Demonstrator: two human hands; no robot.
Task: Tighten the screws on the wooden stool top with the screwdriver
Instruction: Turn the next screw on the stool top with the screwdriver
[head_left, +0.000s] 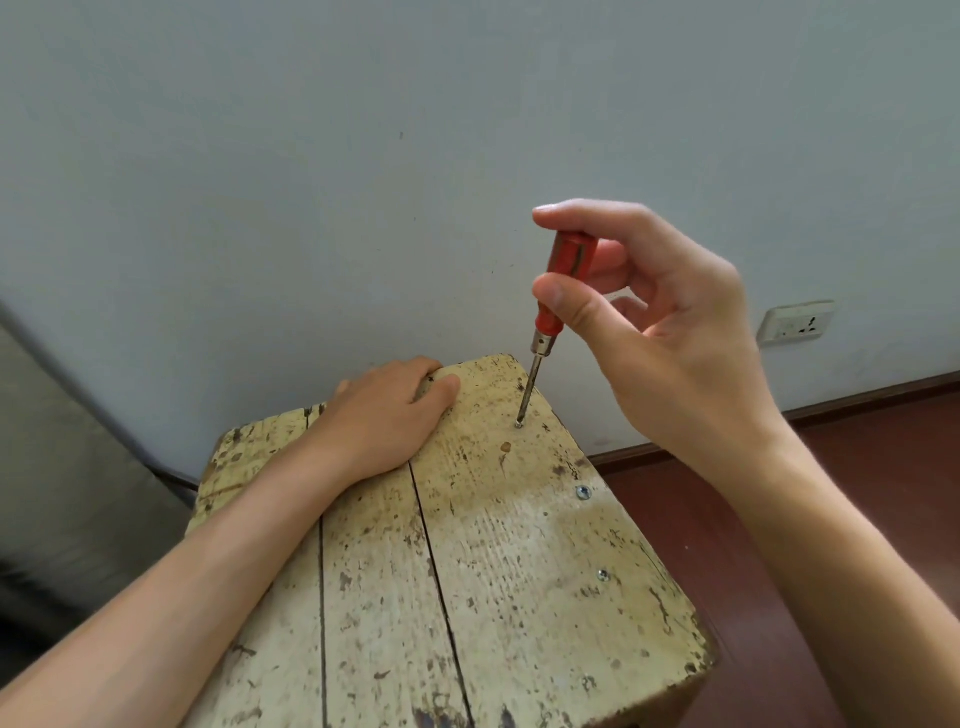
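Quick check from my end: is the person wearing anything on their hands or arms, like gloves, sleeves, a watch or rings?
Nothing worn shows. The left hand and right hand have no gloves, and no rings on the fingers in view. No watch or band shows. The left forearm and right forearm are uncovered to the picture's edge.

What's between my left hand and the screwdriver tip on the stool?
In the head view, only bare, stained stool top separates the left hand from the screwdriver tip.

3 screws (583, 492), 1 scrdrvr (565, 257), 1 stool (519, 571)
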